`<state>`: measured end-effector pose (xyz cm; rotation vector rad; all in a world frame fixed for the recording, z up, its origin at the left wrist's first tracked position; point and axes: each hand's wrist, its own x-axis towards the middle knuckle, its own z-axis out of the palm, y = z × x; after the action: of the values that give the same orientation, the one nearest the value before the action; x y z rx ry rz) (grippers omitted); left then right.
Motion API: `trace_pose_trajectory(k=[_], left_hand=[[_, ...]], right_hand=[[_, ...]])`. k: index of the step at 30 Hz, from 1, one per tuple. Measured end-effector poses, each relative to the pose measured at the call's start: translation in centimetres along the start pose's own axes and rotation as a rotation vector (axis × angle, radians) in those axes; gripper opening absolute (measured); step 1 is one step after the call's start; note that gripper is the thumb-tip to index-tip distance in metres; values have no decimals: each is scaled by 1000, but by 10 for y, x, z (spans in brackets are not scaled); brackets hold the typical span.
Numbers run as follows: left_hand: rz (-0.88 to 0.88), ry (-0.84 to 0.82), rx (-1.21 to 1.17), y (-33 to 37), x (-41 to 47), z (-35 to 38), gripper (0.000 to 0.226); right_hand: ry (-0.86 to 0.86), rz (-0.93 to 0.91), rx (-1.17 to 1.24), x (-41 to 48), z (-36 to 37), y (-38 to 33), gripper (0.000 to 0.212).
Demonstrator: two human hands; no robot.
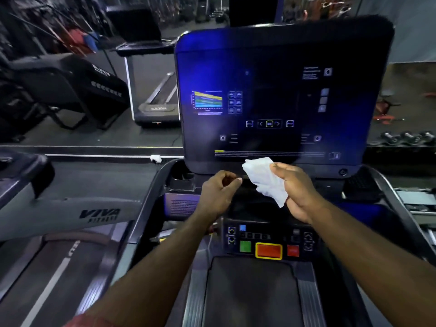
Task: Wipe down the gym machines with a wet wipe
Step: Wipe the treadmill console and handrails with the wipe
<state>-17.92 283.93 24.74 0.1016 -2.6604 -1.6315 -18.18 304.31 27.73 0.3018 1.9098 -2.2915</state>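
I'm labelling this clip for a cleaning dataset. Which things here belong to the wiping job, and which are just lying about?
Belongs to the job:
wet wipe, gripped by the right hand
left hand, empty
treadmill screen
button panel

Just around for now:
neighbouring treadmill
dumbbells

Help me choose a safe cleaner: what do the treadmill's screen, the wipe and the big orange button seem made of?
The screen: likely glass or glossy plastic; smooth, dark, reflecting blue light. The wipe: thin white nonwoven fabric or paper, crumpling softly in the right hand. The orange button: probably matte plastic or rubber, yellow-rimmed; blur leaves it open.
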Motion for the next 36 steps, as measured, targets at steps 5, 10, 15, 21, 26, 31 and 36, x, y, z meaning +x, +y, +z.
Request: trace_pose_trajectory(k=[5,10,15,21,26,31,36], left_hand=[[1,-150,16,-50,1,-50,28],[86,-331,209,-82,-4,-73,55],[319,-564,586,-112,-1,-74,108],[376,-539,853,-133,9,-49,108],[261,-569,885,-143,13,-21,71],[298,-530,890,-153,16,-19,75],[351,-606,926,-146,22,-18,80]], right_hand=[[100,32,50,-9,56,35,26],[252,19,76,-36,79,61,20],[446,-78,5,-54,73,89,26],[711,-506,-599,-77,71,128,20],[415,-828,-946,-59,79,213,40],[291,-891,-1323,-61,76,261,52],[291,-659,-1436,-58,88,261,71]])
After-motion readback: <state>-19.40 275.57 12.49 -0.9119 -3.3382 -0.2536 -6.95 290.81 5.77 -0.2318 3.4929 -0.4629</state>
